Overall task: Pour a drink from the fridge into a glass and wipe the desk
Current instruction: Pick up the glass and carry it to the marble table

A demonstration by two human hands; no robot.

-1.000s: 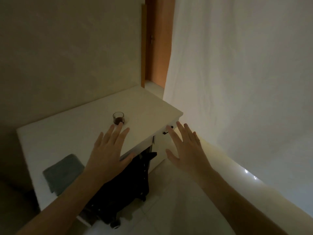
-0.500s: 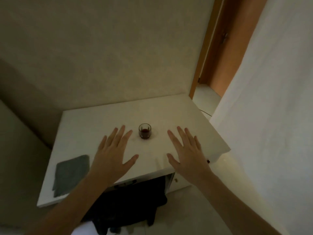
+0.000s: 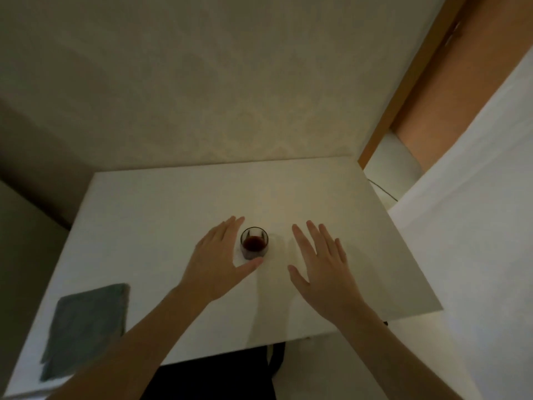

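A small clear glass (image 3: pixel 254 243) with dark red drink in its bottom stands upright near the middle of the white desk (image 3: pixel 161 215). My left hand (image 3: pixel 219 261) is spread open just left of the glass, its thumb curling below the glass base; whether it touches is unclear. My right hand (image 3: pixel 323 267) hovers flat and open to the right of the glass, a short gap away. A grey folded cloth (image 3: pixel 86 327) lies flat on the desk's near left corner, well left of both hands.
A dark chair (image 3: pixel 219 376) is tucked under the desk's front edge. A beige wall backs the desk. A wooden door frame (image 3: pixel 403 82) and a white curtain (image 3: pixel 476 197) stand at the right, with a thin cable (image 3: pixel 383 190) beyond the desk's right edge.
The view has swung from the desk's corner to face it squarely and closer. Both open hands have moved forward over the desktop and now flank the glass.
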